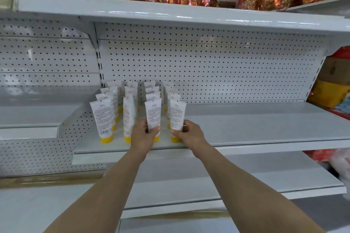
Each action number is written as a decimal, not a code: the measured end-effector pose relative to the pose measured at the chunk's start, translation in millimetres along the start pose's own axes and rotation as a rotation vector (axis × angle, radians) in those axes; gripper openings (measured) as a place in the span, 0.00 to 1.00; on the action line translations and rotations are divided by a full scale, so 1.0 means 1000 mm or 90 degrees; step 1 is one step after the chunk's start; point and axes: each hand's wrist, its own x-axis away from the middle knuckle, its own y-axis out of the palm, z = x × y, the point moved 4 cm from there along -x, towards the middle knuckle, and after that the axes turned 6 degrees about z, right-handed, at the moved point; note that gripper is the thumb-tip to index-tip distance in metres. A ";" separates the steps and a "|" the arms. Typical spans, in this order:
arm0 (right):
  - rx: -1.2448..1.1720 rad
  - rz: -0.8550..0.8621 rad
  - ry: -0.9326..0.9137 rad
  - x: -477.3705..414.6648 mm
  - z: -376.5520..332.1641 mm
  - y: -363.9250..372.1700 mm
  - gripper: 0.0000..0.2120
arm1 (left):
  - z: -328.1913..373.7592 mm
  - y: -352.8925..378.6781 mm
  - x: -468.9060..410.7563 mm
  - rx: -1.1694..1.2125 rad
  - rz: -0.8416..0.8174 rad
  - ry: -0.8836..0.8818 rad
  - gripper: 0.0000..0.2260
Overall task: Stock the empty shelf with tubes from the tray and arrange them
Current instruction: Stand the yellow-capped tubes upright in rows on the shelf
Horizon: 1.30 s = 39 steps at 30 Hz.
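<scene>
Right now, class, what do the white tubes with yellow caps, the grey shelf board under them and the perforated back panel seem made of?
The white tubes with yellow caps: probably soft plastic, matt, with flat crimped top ends. The grey shelf board: likely painted metal, smooth, with a folded front edge. The perforated white back panel: likely painted metal pegboard, with regular punched holes.

Single head-worn view, wide-angle. Faces forward and slightly down onto the shelf (pixel 255 125) at close range; pegboard back panel (pixel 208 66) fills mid-frame. Straight edges bow, corners blurred.
</scene>
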 end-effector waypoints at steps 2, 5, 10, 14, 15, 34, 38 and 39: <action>0.009 0.001 -0.005 0.000 0.000 0.000 0.21 | -0.003 0.000 -0.001 -0.003 -0.003 0.000 0.18; 0.019 -0.001 -0.010 -0.002 0.000 0.000 0.21 | -0.004 0.000 -0.002 -0.009 0.003 0.004 0.18; 0.030 0.002 -0.013 -0.005 0.000 0.001 0.21 | -0.006 0.001 -0.004 -0.033 0.008 0.023 0.17; 0.039 -0.004 -0.017 -0.006 0.001 0.001 0.22 | -0.008 0.002 -0.006 -0.037 0.008 0.018 0.17; 0.039 -0.004 -0.019 -0.006 0.001 0.001 0.22 | -0.009 0.002 -0.006 -0.039 0.008 0.018 0.17; 0.068 0.007 -0.021 -0.006 -0.003 0.005 0.21 | -0.006 0.003 -0.006 -0.072 0.026 0.031 0.17; 0.080 0.013 -0.009 -0.003 -0.003 0.006 0.19 | -0.007 0.002 -0.005 -0.089 0.021 0.027 0.16; 0.083 0.017 -0.008 -0.002 -0.004 0.006 0.19 | -0.006 0.002 -0.005 -0.093 0.021 0.021 0.16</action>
